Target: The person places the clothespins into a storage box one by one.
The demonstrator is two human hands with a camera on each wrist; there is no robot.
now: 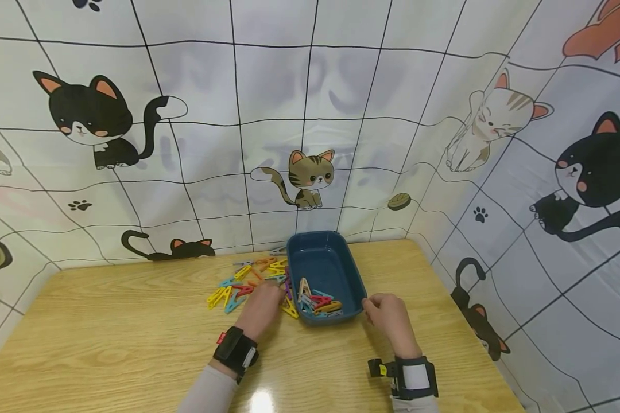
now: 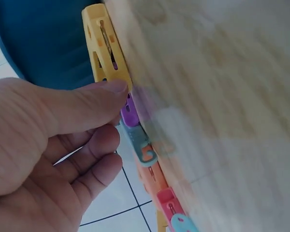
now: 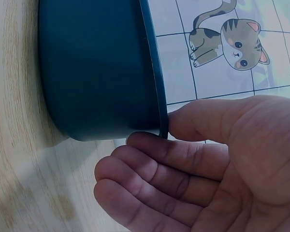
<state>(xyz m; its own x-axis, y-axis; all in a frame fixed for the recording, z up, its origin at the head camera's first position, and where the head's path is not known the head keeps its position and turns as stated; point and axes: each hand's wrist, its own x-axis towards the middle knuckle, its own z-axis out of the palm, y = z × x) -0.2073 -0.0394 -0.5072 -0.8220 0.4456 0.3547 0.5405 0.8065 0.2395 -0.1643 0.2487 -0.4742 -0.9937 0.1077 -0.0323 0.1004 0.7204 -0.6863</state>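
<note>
The left hand (image 1: pixel 260 307) reaches into a pile of plastic clothespins (image 1: pixel 240 284) beside the blue basin. In the left wrist view, its thumb and forefinger close on a clothespin where a yellow clothespin (image 2: pixel 106 43) and a purple clothespin (image 2: pixel 130 111) meet; I cannot tell which of the two it pinches. The other fingers curl loosely below. At the basin's near right corner, the right hand (image 1: pixel 390 318) pinches the rim of the blue basin (image 3: pixel 101 72) between thumb and forefinger. Several mixed clothespins (image 1: pixel 320 301) lie inside the basin's near end.
A light wooden table (image 1: pixel 134 332) carries everything. Behind it hangs a white sheet (image 1: pixel 201 149) with black grid lines and cartoon cats, and the sheet continues along the right side. The basin's far end stands close to the back edge.
</note>
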